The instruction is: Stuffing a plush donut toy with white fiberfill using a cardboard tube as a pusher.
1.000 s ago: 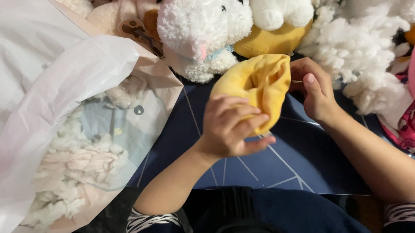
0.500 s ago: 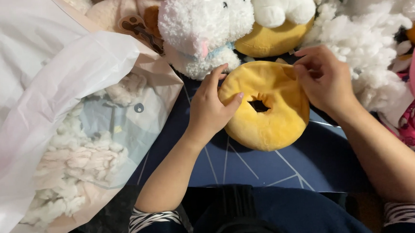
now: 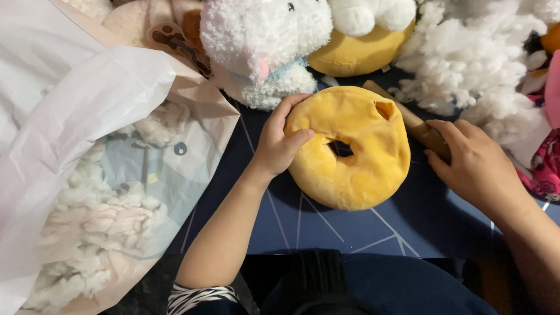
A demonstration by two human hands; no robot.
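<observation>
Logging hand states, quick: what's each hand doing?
Left hand: closed on the yellow ring-shaped plush, gripping its edge.
Right hand: closed around a brown cardboard tube.

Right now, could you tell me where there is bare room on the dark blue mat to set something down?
The widest free patch of the dark blue mat lies below the yellow ring cushion, between the two forearms. A narrower strip runs between the left hand and the plastic bag. Above, the plush toys and loose stuffing crowd everything.
</observation>
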